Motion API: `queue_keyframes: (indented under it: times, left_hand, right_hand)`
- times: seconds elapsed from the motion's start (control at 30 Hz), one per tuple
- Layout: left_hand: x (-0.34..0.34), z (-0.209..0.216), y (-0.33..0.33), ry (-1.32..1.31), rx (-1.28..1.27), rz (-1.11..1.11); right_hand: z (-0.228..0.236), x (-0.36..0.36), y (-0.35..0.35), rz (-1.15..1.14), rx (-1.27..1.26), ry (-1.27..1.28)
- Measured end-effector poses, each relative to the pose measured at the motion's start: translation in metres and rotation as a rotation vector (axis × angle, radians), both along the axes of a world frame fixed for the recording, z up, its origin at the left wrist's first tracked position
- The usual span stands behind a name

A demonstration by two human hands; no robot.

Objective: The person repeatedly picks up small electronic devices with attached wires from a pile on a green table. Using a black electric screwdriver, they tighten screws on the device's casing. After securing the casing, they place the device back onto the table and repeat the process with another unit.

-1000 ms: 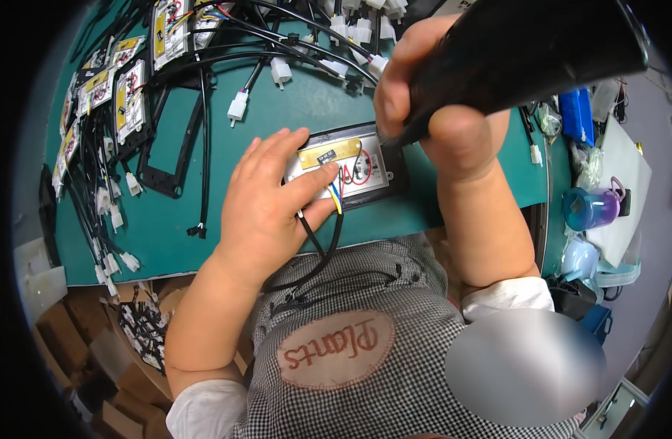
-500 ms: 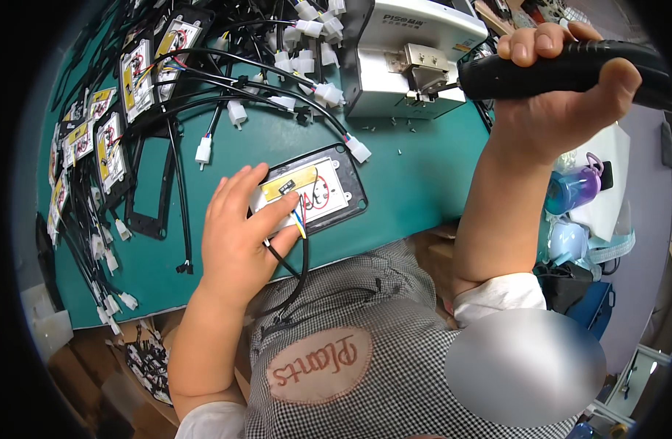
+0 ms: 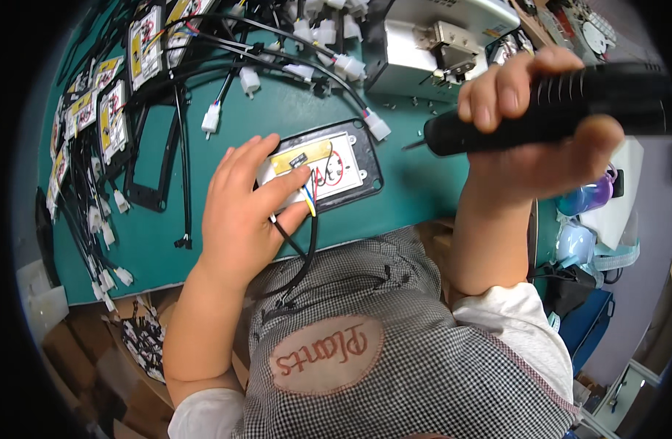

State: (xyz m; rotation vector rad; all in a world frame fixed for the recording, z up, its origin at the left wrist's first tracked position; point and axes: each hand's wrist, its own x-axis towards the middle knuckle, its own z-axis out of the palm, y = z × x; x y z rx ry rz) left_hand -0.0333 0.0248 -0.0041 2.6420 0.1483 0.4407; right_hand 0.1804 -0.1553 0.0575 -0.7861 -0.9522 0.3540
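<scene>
My left hand (image 3: pixel 237 208) grips the left end of a flat black housing (image 3: pixel 375 179) on the table. Inside the housing lies a white board (image 3: pixel 343 150) with a yellow strip, small black parts and thin red wires. My index finger and thumb press beside blue, white and yellow wires, which run into a black cable (image 3: pixel 301 274) trailing over my apron. My right hand (image 3: pixel 530 121) is wrapped around a black electric screwdriver (image 3: pixel 471 135). Its thin bit points left, above the table and right of the housing, apart from it.
A boxy metal screw feeder (image 3: pixel 405 55) stands at the back, with loose screws before it. Cables with white connectors (image 3: pixel 348 67) crowd the back. More wired boards (image 3: pixel 114 126) and a black frame (image 3: pixel 151 164) lie left. A purple-blue bottle (image 3: pixel 588 194) is at right.
My right hand has brought the screwdriver away from the screw feeder, leftward and nearer the housing. My left hand keeps its hold. The whole view has shifted slightly.
</scene>
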Motion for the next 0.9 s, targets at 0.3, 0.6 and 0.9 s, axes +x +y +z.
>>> queue_keyframes:
  times: [0.3, 0.6, 0.9]
  left_hand:
    - [-0.005, 0.002, 0.001, 0.053, -0.025, -0.02]
    - [-0.016, 0.043, 0.004, -0.2, -0.468, -0.08]
    - [-0.009, 0.037, -0.053, 0.155, -1.644, -0.098]
  right_hand:
    - [-0.016, -0.026, -0.007, 0.038, 0.128, -0.023]
    - [0.012, -0.044, -0.011, 0.063, 0.209, 0.277]
    - [0.036, -0.074, -0.003, 0.076, 0.245, 0.338]
